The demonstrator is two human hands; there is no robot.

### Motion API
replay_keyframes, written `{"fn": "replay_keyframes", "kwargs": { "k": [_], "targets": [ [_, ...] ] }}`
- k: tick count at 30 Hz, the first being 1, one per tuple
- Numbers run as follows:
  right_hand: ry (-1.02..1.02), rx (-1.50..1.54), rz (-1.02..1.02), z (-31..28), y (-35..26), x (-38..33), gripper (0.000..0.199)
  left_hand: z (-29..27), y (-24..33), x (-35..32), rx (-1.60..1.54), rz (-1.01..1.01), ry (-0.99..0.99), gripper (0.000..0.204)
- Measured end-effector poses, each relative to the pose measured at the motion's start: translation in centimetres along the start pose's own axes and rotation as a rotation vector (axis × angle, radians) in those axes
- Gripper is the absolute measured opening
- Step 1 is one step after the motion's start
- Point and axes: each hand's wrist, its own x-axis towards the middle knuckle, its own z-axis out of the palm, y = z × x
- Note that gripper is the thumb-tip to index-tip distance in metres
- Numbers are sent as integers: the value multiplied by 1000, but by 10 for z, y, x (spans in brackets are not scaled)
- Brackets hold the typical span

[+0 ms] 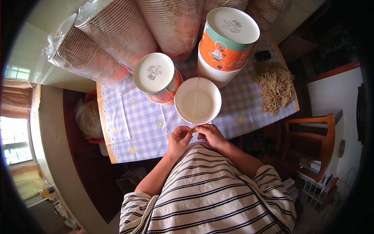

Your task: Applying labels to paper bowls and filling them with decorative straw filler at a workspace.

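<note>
Pinching the near end of a thin pale cord, both hands work close together at the near rim of an open white paper tub. Cord runs nearly straight across the tub's mouth, far rim to near rim. Left hand: thumb and index closed on the cord end, other fingers curled. Right hand: same narrow pinch, fingertips just beside the left's; which strand sits in which fingers is too small to tell. Tub stands upright near the front edge of the table, inside bare apart from a small dark speck on its bottom. Just behind it to the left: a short upside-down tub stack, orange and green sides, white base up. Behind it to the right: a taller upside-down stack, orange and green tub on top, white ones below. Right part of table: loose heap of beige cords, small black object near its far side. Back of table: rows of nested tubs in clear plastic sleeves. All on a blue-and-white checked tablecloth with a yellow border. Off the table: wooden chair to the right, whitish plastic bag to the left.
</note>
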Motion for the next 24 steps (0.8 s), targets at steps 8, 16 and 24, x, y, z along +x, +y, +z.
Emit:
{"fn": "replay_keyframes", "kwargs": {
  "k": [8,16,24],
  "targets": [
    [29,9,35,2,0,0,20,-2,-1,-1,181,111,-41,12],
    [54,-37,45,2,-1,0,20,2,11,-2,427,270,-8,11],
    [21,-40,55,1,-2,0,21,3,11,-1,516,357,15,12]
  ]
}}
